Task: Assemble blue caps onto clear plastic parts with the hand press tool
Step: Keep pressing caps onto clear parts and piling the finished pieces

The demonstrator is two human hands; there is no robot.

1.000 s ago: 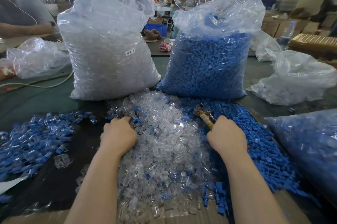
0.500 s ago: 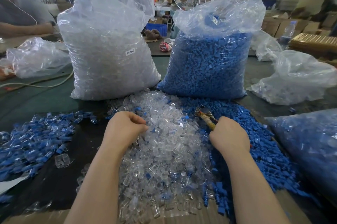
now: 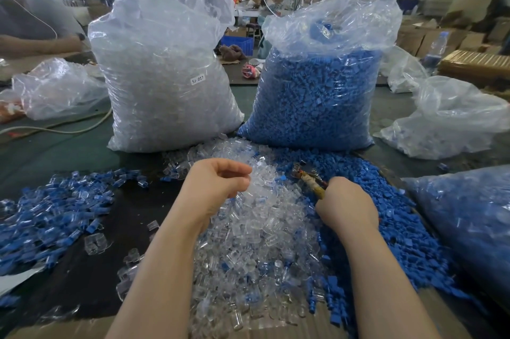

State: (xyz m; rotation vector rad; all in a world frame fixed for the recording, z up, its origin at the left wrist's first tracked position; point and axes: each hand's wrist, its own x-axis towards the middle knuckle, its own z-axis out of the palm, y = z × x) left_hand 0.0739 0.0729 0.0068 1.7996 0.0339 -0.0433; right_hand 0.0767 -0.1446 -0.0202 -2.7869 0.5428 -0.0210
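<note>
- The left hand hovers above the heap of clear plastic parts at the centre of the worktop, its fingers curled in toward the thumb; whether that grip pinches a clear part cannot be told, since the fingertips blur into the heap behind them.
- The right hand sits at about 3 o'clock from the left one, its grip wrapped round the handle of the hand press tool, whose metal head points toward 11 o'clock and lies at the seam between the clear heap and the loose blue caps.
- The blue caps spread from the centre out toward 4 o'clock, touching the clear heap along its right edge (a few blue pieces are mixed in among the clear ones).
- At 9 o'clock, well apart from the hands, lies a scatter of assembled pieces, clear bodies with blue on them.
- At 11 o'clock stands a tall bag of clear parts with a small white label; beside it at 1 o'clock stands a bag of blue caps, both upright and open at the top.
- Another bag with blue contents lies at 3 o'clock, at the frame's right edge.
</note>
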